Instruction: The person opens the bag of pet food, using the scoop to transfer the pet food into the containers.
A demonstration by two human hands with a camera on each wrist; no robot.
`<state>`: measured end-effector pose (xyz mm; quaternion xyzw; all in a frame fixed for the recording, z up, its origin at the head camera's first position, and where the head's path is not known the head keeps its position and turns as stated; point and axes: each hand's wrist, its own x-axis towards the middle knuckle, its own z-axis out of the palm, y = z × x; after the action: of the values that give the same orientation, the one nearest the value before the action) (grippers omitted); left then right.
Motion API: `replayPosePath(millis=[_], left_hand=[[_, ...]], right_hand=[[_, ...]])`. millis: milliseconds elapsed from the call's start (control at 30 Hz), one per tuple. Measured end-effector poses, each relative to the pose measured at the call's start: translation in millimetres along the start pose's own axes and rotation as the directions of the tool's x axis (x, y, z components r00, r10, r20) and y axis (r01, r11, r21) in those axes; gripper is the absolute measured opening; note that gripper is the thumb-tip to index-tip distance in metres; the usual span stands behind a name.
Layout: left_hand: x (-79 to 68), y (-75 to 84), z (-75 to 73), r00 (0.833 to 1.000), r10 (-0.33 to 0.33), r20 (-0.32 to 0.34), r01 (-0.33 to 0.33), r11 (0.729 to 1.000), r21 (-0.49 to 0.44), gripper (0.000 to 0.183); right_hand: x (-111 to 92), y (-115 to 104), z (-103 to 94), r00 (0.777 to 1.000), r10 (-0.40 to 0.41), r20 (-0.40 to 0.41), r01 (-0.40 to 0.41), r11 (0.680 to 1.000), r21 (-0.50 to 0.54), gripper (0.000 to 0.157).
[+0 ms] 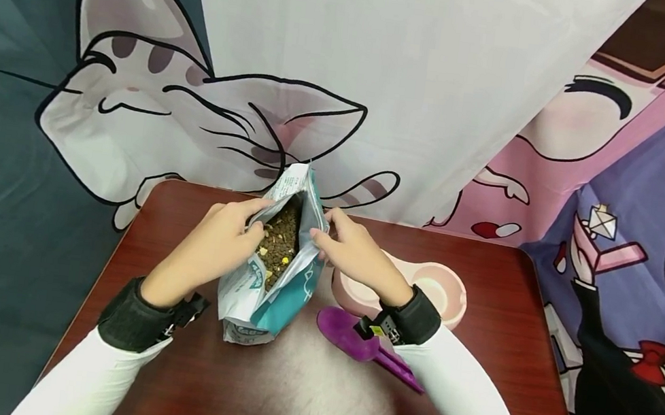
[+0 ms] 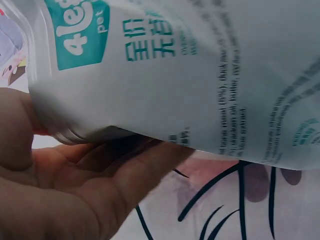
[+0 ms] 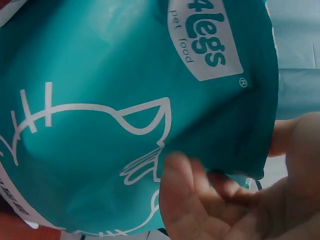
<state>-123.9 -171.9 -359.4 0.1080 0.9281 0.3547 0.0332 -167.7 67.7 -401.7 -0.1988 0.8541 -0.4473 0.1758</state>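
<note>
A white and teal pet food bag (image 1: 290, 305) stands on the table with its mouth spread wide. Brown kibble (image 1: 279, 239) with a few yellow pieces shows inside. My left hand (image 1: 218, 239) pinches the left edge of the mouth between thumb and fingers. On the opposite edge, my right hand (image 1: 358, 251) grips the rim the same way. The left wrist view shows the bag's white printed face (image 2: 165, 90) above the fingers. In the right wrist view, the teal face (image 3: 90, 150) has a white cat outline, and fingertips lie against it.
A pink double bowl (image 1: 417, 272) sits right of the bag, partly hidden by my right wrist. In front of it lies a purple scoop (image 1: 348, 336), its handle toward the right forearm. Behind the brown table (image 1: 176, 388) hangs a cat-print cloth (image 1: 328, 29).
</note>
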Motion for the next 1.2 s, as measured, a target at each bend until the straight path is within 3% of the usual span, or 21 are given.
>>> replayPosePath(millis=[133,500,667,767,933,1000,1067,1200], left_hand=[[1.3,2.9,-1.8,1.000,-0.001,0.012,0.001,1.000,-0.002,0.051],[-1.7,0.7,-17.8,0.998,0.044,-0.041,-0.041,0.997,0.067,0.054],[-5.2,-3.9,-28.8,0.992,0.017,-0.125,-0.006,0.996,0.093,0.058],[-5.5,-5.0,-31.2,0.988,0.002,-0.152,0.015,0.994,0.108,0.056],[3.0,1.1,-29.1,0.994,-0.037,-0.104,0.051,0.990,0.131,0.048],[9.2,4.5,-27.7,0.998,-0.047,-0.053,0.054,0.988,0.142,0.043],[16.5,6.1,-25.1,0.999,-0.042,-0.014,0.044,0.987,0.151,0.037],[27.9,8.1,-21.7,0.999,0.013,-0.044,-0.003,0.977,0.212,0.025]], right_hand=[[4,-3,-2.8,0.999,0.006,0.048,-0.008,0.999,0.054,0.016],[-4,-3,-16.5,1.000,0.020,0.019,-0.021,0.997,0.081,0.016],[-12,-4,-25.3,0.997,-0.010,-0.072,0.006,0.998,-0.062,0.010],[-17,-5,-27.8,0.989,-0.075,-0.128,0.048,0.978,-0.203,0.009],[-17,-8,-26.1,0.972,-0.152,-0.179,0.072,0.919,-0.387,0.006],[-13,-9,-25.1,0.977,-0.139,-0.164,0.062,0.914,-0.402,0.005],[-8,-10,-24.7,0.984,-0.115,-0.133,0.055,0.920,-0.387,0.014],[2,-12,-26.5,0.984,-0.138,-0.113,0.083,0.916,-0.394,0.032]])
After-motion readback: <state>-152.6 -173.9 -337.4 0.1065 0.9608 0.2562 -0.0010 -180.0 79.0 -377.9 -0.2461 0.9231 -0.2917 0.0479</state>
